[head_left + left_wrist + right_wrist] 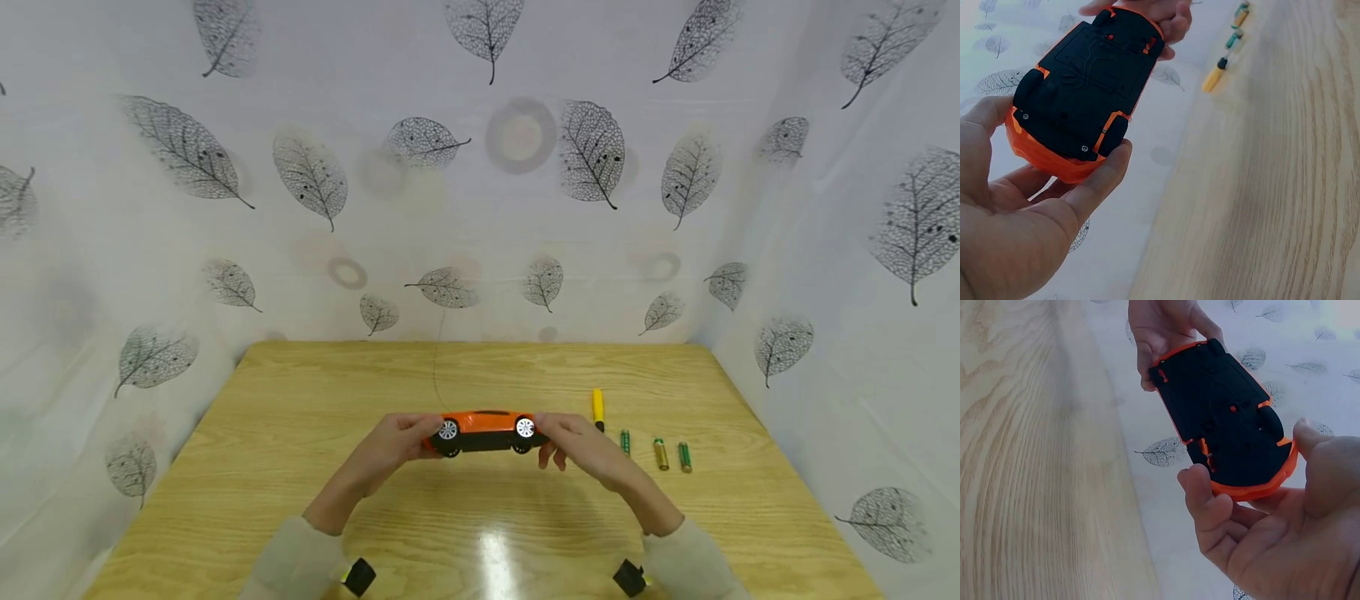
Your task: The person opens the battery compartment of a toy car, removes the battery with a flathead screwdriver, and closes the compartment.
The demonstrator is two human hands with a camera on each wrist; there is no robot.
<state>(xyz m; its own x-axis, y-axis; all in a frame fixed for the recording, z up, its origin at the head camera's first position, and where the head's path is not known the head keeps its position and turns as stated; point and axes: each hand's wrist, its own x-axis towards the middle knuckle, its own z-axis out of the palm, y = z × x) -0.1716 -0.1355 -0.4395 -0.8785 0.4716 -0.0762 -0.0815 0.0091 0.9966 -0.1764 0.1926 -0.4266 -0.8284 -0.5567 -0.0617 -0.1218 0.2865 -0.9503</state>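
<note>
An orange toy car (487, 423) with silver wheels is held up above the table between both hands. My left hand (392, 450) grips one end, its thumb and fingers at the wheels. The other end is gripped by my right hand (588, 450). In the left wrist view the car's black underside (1088, 84) shows, with two small screws near the left hand. The right wrist view shows the same underside (1216, 419), with fingers and thumb on either side of the car's end.
On the wooden table (315, 383), to the right, lies a screwdriver with a yellow handle (597, 404). Near it are three green and gold batteries, one (661, 454) between the other two. A leaf-patterned white sheet (480, 208) surrounds the table. A thin wire rises behind the car.
</note>
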